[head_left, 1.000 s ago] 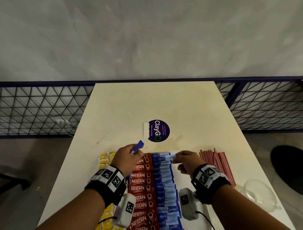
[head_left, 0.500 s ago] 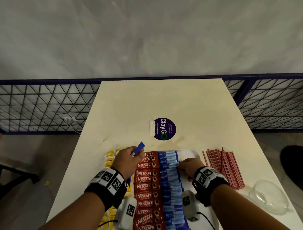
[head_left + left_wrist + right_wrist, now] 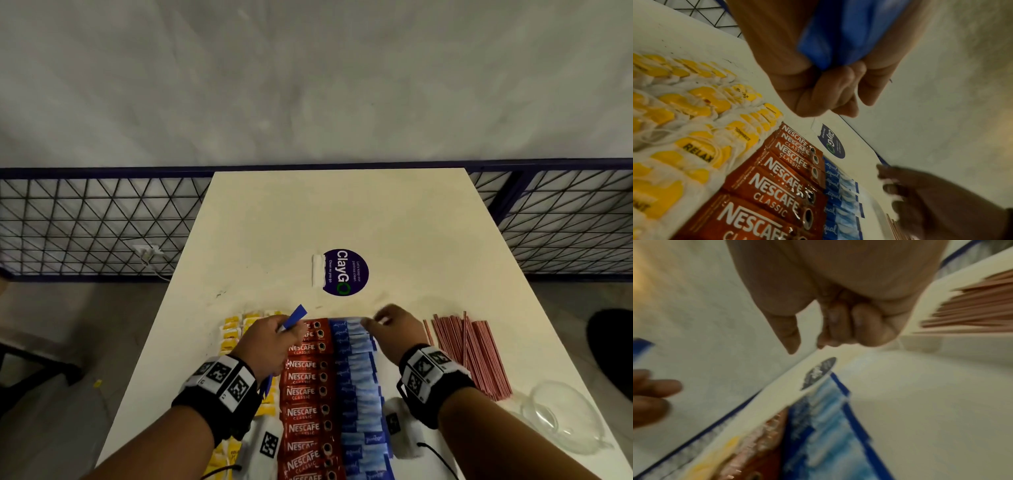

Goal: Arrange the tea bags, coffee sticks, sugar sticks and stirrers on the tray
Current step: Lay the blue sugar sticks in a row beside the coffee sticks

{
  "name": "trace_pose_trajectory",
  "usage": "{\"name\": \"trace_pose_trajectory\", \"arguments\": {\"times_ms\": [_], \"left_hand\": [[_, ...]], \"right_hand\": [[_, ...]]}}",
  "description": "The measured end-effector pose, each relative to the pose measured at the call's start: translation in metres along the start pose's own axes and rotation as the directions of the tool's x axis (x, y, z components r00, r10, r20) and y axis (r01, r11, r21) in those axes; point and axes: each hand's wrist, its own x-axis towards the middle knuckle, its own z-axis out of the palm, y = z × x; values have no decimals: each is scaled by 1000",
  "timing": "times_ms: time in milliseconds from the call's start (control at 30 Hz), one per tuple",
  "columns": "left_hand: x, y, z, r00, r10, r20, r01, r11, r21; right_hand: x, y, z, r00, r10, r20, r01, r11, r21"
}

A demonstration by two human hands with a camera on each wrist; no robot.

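On the white tray lie rows of yellow tea bags, red Nescafe coffee sticks and blue sugar sticks. My left hand hovers over the far end of the coffee row and grips a small bunch of blue sugar sticks, whose tip pokes out ahead of it. At the far end of the sugar row is my right hand, blurred, its fingers loosely bent; I see nothing in it. The red stirrers lie in a loose pile on the table, right of the tray.
A clear glass bowl sits near the table's right front edge, beside the stirrers. A purple ClayGo sticker marks the cream table beyond the tray. Dark wire fencing runs behind the table on both sides.
My right hand held a blue sugar stick, laid it on the sugar row, then slid forward to the row's far end. My left hand kept its grip on its sticks.
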Motion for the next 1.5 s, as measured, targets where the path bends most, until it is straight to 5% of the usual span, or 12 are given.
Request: {"name": "trace_pose_trajectory", "arguments": {"times_ms": [133,233,500,667,800,967,1033,1100,1200,1500], "left_hand": [[-7,14,10,980,-73,184,86,994,-63],[-10,25,15,951,-90,294,124,987,-99],[-14,31,13,905,-89,415,133,988,-78],[-18,28,10,974,61,218,-35,992,-123],[-13,28,4,966,255,-40,-241,946,218],[-11,42,14,941,320,106,-331,820,466],[-9,44,17,952,296,81,-304,878,369],[-8,44,17,979,202,14,-203,978,41],[-12,46,16,992,129,5,-119,929,-349],[-9,43,22,991,131,8,-121,934,-336]], "right_hand": [[-19,-44,-9,877,-436,201,384,888,254],[-21,-55,-14,816,-533,224,487,843,231],[-24,-48,-19,821,-540,186,493,834,248],[-21,-46,-24,863,-470,186,403,862,308],[-17,-46,-25,877,-421,231,372,900,227],[-22,-56,-22,850,-467,243,445,884,142],[-22,-56,-20,857,-479,192,443,873,202],[-20,-52,-20,882,-453,132,403,869,286],[-21,-47,-23,910,-398,119,330,867,374],[-25,-39,-23,945,-319,74,220,785,579]]}}
